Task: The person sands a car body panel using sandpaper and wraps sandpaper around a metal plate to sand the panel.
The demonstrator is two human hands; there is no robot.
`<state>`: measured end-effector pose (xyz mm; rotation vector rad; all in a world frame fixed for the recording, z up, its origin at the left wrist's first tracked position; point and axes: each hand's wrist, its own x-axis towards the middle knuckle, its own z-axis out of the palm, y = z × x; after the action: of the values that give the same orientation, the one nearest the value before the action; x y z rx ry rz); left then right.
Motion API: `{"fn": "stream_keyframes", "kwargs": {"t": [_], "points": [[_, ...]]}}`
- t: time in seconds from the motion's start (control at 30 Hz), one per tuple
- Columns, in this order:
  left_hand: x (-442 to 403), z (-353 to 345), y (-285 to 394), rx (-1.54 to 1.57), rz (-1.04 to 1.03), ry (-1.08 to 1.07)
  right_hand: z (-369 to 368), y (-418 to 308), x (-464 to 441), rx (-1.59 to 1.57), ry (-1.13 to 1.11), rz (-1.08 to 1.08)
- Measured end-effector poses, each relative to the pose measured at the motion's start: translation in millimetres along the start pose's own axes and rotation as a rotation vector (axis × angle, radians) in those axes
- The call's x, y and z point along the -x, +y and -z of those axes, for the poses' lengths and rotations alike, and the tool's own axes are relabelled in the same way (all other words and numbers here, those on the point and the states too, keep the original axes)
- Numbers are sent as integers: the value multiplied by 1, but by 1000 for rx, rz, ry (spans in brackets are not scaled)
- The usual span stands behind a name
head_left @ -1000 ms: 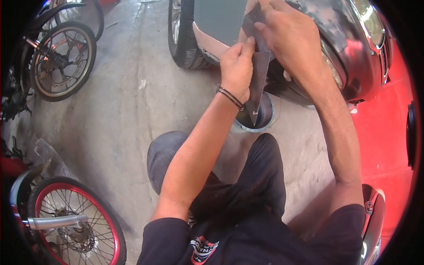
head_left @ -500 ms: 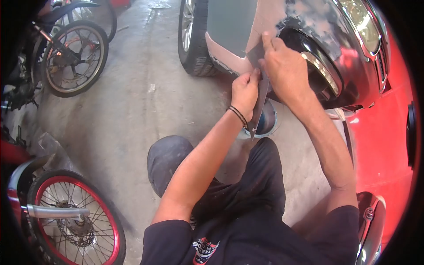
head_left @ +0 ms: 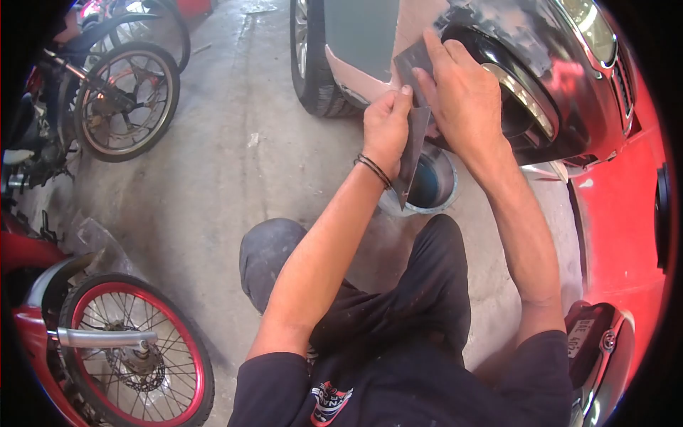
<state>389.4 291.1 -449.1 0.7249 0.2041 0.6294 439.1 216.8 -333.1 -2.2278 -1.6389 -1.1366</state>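
My left hand [head_left: 386, 128] is closed, thumb on top, on a stiff dark grey sheet of sandpaper [head_left: 416, 146] whose pointed lower end hangs down. The upper part of the dark sheet lies under the thumb and forefinger of my right hand [head_left: 466, 92]. Between the hands the two parts sit at different angles; whether they are still joined I cannot tell. Just behind is the car bumper [head_left: 363, 84], with pinkish filler around a grey-green patch. Below the sheet stands a round bucket [head_left: 454, 186] with dark liquid in it.
A car wheel [head_left: 324, 92] stands beside the bumper, and a fog-lamp opening [head_left: 523, 114] lies right of my right hand. Motorbike wheels [head_left: 126, 101] and a red-rimmed wheel [head_left: 139, 352] are at left. A red panel [head_left: 619, 220] and a motorbike part with a plate [head_left: 585, 340] are at right.
Both hands have risen slightly in view. The sheet, one long strip before, now shows an upper and a lower part at an angle. More of the bucket is visible.
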Motion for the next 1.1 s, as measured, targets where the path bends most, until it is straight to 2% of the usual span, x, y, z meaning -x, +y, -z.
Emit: {"fn": "stream_keyframes", "kwargs": {"t": [0.1, 0.27, 0.33, 0.47, 0.53, 0.63, 0.73, 0.83, 0.93, 1.1], "points": [[-14, 4, -8, -30, -113, -4, -1, 4, -2, -3, 3, -5], [-3, -6, 3, 13, -76, 33, 7, -3, -11, -16, 63, 11], [-1, -3, 0, 9, -58, 63, 15, -12, -14, -17, -78, -101], [-5, 3, -1, -5, -15, 29, 4, -5, -13, 57, -137, -39], [-5, 0, -2, 6, -8, 18, 1, -1, -13, -23, -16, 76], [-7, -4, -5, 21, -6, 63, 10, -5, -8, 17, -35, -6], [-10, -4, -8, -30, -46, 42, 6, -2, -3, 46, 49, 52], [-16, -1, -12, -20, -73, 46, 1, -2, -7, -53, 30, 3], [-23, 0, -15, 119, -58, -15, 1, -2, -10, -23, 11, 13], [-20, 5, -13, 32, -58, -35, 0, -3, -5, -59, 18, 16]]}}
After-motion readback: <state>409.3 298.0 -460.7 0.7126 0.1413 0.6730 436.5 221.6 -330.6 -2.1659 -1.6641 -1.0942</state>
